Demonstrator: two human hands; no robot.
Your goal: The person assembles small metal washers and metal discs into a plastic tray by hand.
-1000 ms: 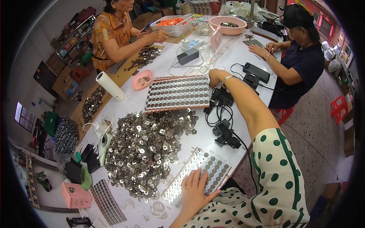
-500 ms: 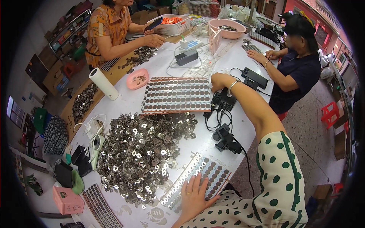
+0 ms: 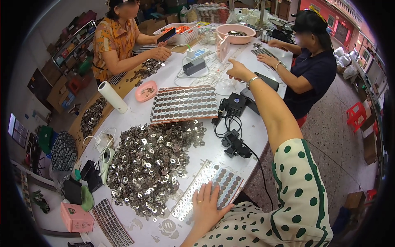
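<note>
My left hand lies flat, fingers apart, on the lower edge of a board set with rows of dark round discs. My right arm reaches forward across the table. At its end my right hand hangs above clear plastic packets, its index finger stretched out and the others bent; I see nothing held. A large heap of small shiny metal pieces lies left of the board. Behind the heap is a stack of similar disc boards.
Cabled black devices lie by the right edge. A white cylinder, a pink dish and a grey box stand farther back. Two co-workers sit across, one holding a phone, the other handling a disc board.
My right hand has moved forward from beside the stacked boards and black devices, and its index finger is now stretched out. My left hand stays on the board. The view has shifted slightly.
</note>
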